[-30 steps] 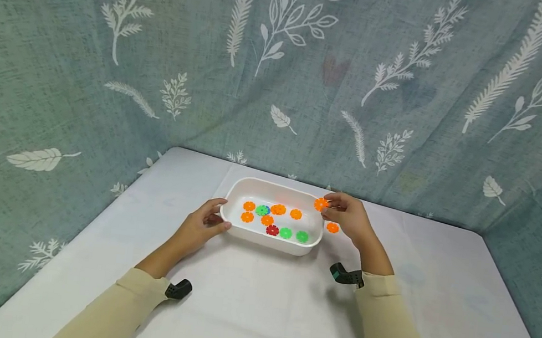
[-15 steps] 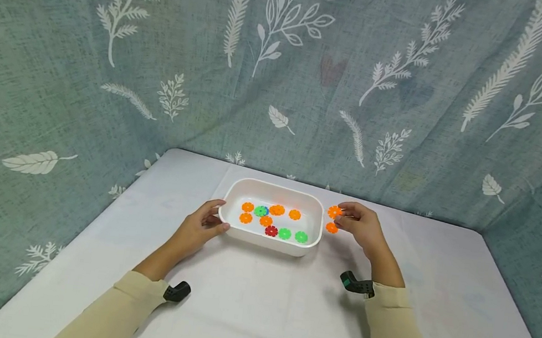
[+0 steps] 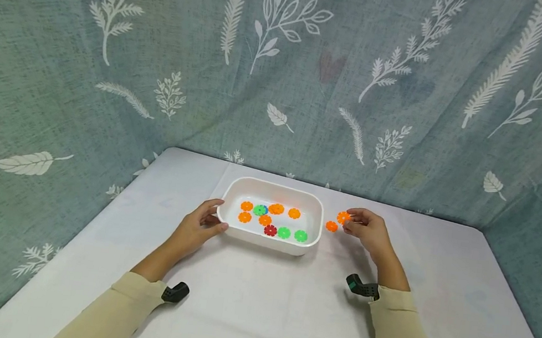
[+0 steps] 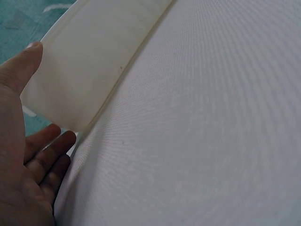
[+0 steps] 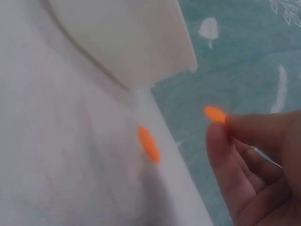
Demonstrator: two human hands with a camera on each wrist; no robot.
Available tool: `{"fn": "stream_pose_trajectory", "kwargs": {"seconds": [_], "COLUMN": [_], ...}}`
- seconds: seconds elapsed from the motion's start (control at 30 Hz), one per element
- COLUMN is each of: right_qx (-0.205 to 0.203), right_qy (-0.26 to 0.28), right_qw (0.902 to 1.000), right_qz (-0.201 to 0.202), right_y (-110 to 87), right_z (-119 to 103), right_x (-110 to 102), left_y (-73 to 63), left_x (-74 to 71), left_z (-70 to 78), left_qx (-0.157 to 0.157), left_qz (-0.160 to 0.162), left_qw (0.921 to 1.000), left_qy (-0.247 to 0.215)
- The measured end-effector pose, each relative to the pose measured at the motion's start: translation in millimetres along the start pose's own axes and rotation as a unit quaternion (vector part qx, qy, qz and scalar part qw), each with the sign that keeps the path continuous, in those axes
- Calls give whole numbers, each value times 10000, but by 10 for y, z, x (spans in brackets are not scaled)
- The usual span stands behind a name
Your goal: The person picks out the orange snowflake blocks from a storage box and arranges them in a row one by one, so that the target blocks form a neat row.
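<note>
A white plastic tub (image 3: 263, 239) stands on the table and holds several notched, flower-shaped plastic discs: orange, green, one red, and a bit of blue under a green one. At its left end my left hand (image 3: 199, 225) grips the tub, the thumb (image 4: 29, 61) on its rim and the other fingers round the end. To the right of the tub, my right hand (image 3: 369, 233) pinches an orange notched disc (image 3: 343, 217) between thumb and fingertips, above the table. Just left of that hand, another orange disc (image 3: 332, 226) lies on the table beside the tub.
A white cloth covers the table (image 3: 245, 305). Behind and at both sides hangs a blue-green curtain (image 3: 258, 106) with white leaf prints, close behind the tub.
My right hand has moved right, from over the tub's right rim to beyond the loose orange disc, with its orange disc still pinched. My left hand has stayed on the tub.
</note>
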State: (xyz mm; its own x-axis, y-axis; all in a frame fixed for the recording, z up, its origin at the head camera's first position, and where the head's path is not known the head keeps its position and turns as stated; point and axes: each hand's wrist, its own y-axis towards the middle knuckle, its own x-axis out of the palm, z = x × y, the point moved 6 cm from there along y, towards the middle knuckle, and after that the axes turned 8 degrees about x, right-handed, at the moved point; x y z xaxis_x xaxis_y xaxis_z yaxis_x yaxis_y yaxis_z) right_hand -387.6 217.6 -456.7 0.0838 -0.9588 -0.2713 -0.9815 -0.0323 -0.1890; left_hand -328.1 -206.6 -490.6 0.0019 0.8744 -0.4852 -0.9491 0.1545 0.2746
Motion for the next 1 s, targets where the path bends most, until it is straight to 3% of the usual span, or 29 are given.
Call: {"fn": "stream_pose_trajectory", "kwargs": {"seconds": [0.13, 0.37, 0.57, 0.77, 1.0], "right_qx": [134, 140, 109, 454, 228], "right_qy": [-107, -1093, -1386, -1903, -2646], "right_qw": [9997, 9916, 9853, 9724, 9524], "right_qz": [196, 674, 993, 1270, 1496], "right_y": [30, 29, 49, 47, 13], "right_z": [84, 202, 239, 303, 247], "right_x": [-21, -65, -112, -106, -94], "left_y": [-1, -14, 0, -19, -17], "left_x": [1, 8, 12, 22, 13], "left_z": [20, 27, 39, 17, 37], "left_qx": [-10, 106, 161, 19, 88], "left_qz": [0, -16, 59, 0, 79], "left_qw": [10000, 9999, 9999, 10000, 9999], "left_qy": [-5, 45, -21, -21, -53]}}
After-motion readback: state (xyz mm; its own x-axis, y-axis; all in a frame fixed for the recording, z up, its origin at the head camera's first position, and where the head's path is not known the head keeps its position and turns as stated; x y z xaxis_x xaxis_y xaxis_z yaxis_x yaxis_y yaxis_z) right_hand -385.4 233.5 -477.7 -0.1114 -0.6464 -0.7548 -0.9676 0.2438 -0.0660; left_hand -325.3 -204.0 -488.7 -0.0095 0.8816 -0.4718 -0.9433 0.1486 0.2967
